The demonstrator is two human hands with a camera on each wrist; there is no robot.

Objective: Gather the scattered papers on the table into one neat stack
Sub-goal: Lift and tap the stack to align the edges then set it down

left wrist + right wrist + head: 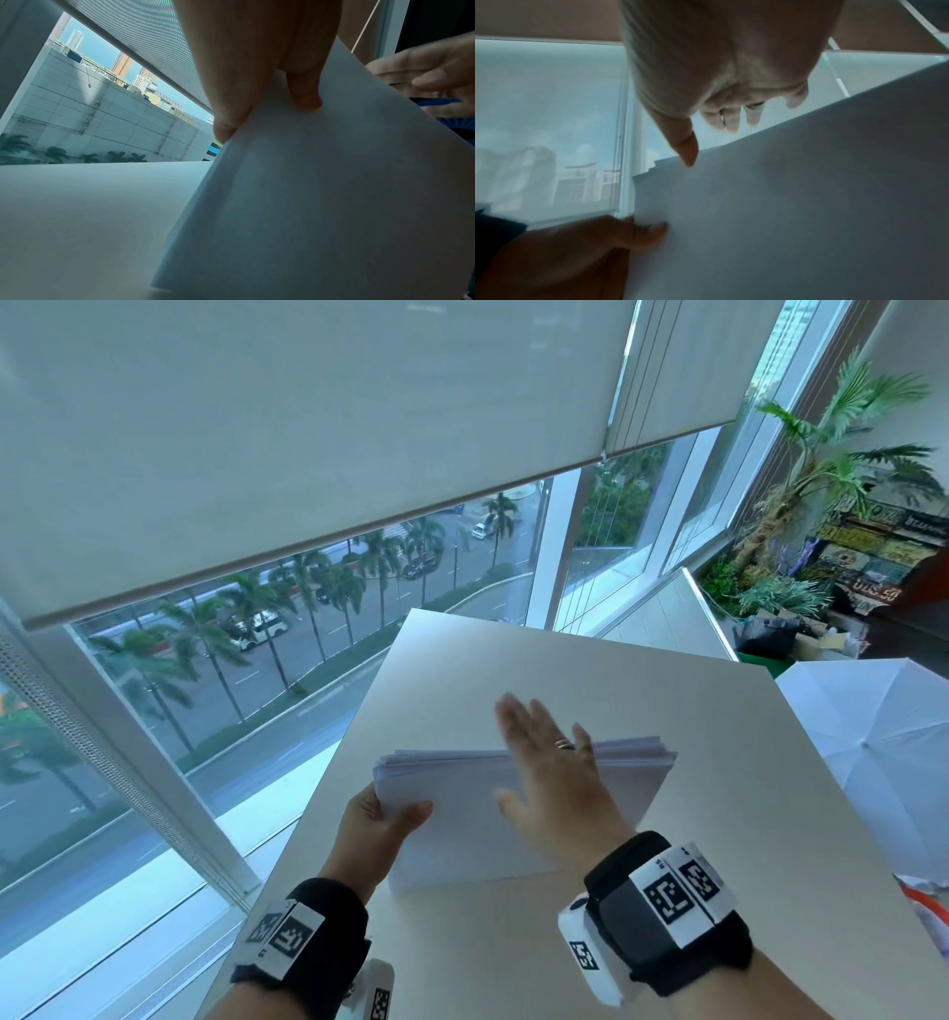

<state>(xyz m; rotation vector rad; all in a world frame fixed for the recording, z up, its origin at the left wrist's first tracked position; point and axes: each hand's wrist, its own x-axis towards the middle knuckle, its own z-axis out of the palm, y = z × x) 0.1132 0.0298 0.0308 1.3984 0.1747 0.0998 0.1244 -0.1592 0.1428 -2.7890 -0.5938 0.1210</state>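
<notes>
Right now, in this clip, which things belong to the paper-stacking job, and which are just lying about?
Belongs to the job:
- stack of white paper sheets, top edges still uneven
- left hand, gripping the stack's left edge
- right hand, flat, fingers straight over the stack
- white table

Just lying about:
- white open umbrella
- potted green palm plant

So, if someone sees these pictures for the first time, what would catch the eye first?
Probably the stack of white papers in the middle of the white table, its far edges fanned unevenly. The left hand pinches its left edge, while the right hand is spread flat above it. Behind, a half-lowered blind covers the window.
</notes>
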